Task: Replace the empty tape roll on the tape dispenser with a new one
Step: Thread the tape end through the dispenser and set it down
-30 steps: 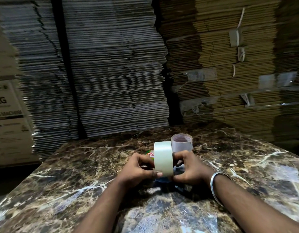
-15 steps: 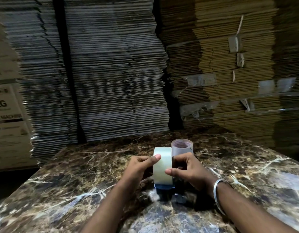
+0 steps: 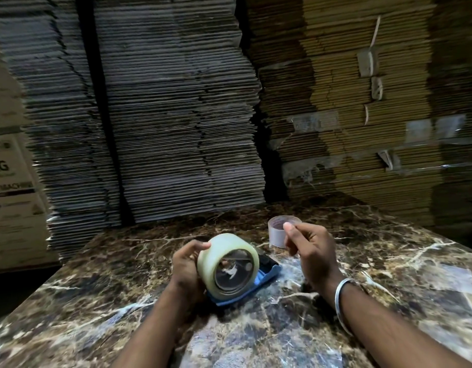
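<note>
On the brown marble table [image 3: 389,274], our left hand [image 3: 185,264] grips the pale clear tape roll [image 3: 226,264] seated on the blue plastic dispenser [image 3: 266,274], while our right hand [image 3: 309,251] hovers loosely curled, holding nothing, before the empty translucent core [image 3: 276,233].

pale translucent tape roll [image 3: 224,251], blue dispenser [image 3: 266,277], brown white-veined marble table [image 3: 389,261].

Left hand [image 3: 185,264]: curled around the new tape roll [image 3: 225,264], centre frame.
Tape dispenser [image 3: 266,274]: blue, under the roll, on the marble table [image 3: 389,274].
Right hand [image 3: 309,248]: raised, fingers loosely bent, empty.
Empty core [image 3: 278,233]: upright behind the right hand.
</note>
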Demonstrator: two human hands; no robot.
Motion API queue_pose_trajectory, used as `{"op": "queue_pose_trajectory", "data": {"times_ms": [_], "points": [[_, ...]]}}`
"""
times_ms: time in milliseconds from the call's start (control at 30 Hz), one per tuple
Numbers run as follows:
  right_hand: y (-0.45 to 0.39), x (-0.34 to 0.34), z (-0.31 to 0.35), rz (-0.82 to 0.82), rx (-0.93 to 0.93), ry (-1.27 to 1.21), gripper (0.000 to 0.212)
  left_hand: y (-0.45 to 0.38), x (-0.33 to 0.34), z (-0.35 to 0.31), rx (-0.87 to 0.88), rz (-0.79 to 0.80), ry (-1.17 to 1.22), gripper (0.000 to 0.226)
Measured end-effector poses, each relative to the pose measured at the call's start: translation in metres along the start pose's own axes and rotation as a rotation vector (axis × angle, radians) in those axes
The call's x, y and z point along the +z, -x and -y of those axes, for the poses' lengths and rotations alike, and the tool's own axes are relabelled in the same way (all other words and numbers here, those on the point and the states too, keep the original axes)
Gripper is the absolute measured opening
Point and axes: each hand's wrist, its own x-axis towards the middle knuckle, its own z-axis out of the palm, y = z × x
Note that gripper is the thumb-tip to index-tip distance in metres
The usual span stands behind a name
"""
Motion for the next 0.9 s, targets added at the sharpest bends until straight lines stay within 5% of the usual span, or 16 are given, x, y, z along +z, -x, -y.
{"op": "queue_pose_trajectory", "data": {"times_ms": [267,467,900], "points": [[-0.002,0.010,-0.010,0.140,0.195,0.081,0.009,0.003,0.000,-0.003,0.007,0.011,0.015,0.037],[-0.003,0.016,0.007,0.259,0.445,-0.096,0.025,0.004,0.001,-0.002,0.040,0.042,-0.017,0.036],[0.000,0.015,0.026,0.368,0.663,-0.212,0.022,0.000,0.000,-0.002,0.039,0.005,-0.073,0.043]]}}
